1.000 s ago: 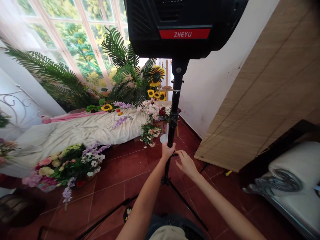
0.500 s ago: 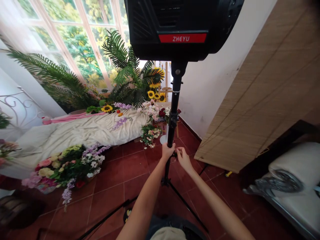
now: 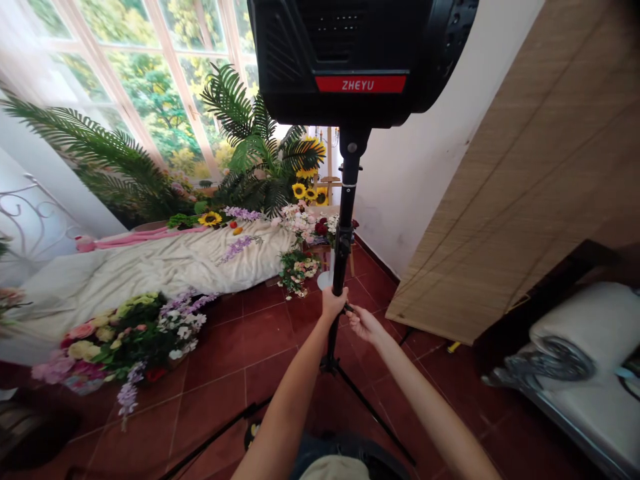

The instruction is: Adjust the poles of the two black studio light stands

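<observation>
Count: one lamp, one light stand, two hands. Two legs of the stand seen plainly, spread near the wearer's feet over red floor tiles. Left hand: fingers clamped around the pole, below its middle joint. Right hand: fingers together on one small dark knob at the pole's side, just below the left hand; knob partly hidden by the fingertips.

Around: bed with a rumpled white cover ahead to the left. On it, one sunflower and two small reddish-orange items. One large mixed flower arrangement at its near side. Palm fronds before a tall window; more sunflowers beside a wooden easel. To the right, a leaning tan panel and a seat with a scrolled silver arm. Pole cuts across the view of flowers and easel; lamp blocks part of window and wall.

Lamp: bulky, black, vented, red label reading ZHEYU, mounted atop the stand. Pole black, slim, leaning slightly in view, pale ring near the top.
</observation>
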A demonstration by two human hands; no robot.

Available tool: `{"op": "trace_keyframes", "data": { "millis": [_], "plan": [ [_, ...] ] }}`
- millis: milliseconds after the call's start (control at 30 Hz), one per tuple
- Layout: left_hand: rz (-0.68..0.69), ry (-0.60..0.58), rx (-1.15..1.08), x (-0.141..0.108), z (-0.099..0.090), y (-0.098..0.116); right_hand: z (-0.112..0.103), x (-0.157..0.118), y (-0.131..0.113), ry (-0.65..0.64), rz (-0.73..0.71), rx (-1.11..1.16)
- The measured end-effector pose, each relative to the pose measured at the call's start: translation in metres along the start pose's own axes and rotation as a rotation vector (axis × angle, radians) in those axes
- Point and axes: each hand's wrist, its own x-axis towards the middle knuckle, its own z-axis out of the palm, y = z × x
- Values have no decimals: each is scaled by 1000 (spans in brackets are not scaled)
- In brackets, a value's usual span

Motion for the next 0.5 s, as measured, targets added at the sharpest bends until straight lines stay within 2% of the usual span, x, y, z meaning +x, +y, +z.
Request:
{"op": "trace_keyframes", "data": {
  "millis": [100, 233, 300, 367, 500],
  "plan": [
    [-10, -4, -13, -1, 0, 0, -3, -4, 6, 134, -70, -318],
    [-22, -8, -20, 0, 0, -4, -12, -15, 10, 378, -404, -1065],
    [-16, -7, -2, 2, 0, -7, -13, -21, 5, 420, -501, -1351],
    [3, 26, 32, 3, 0, -9, -12, -26, -2, 405, -566, -1501],
    [33, 97, 62, 6, 1, -8, -7, -26, -12, 357, -636, -1598]
  ]
}}
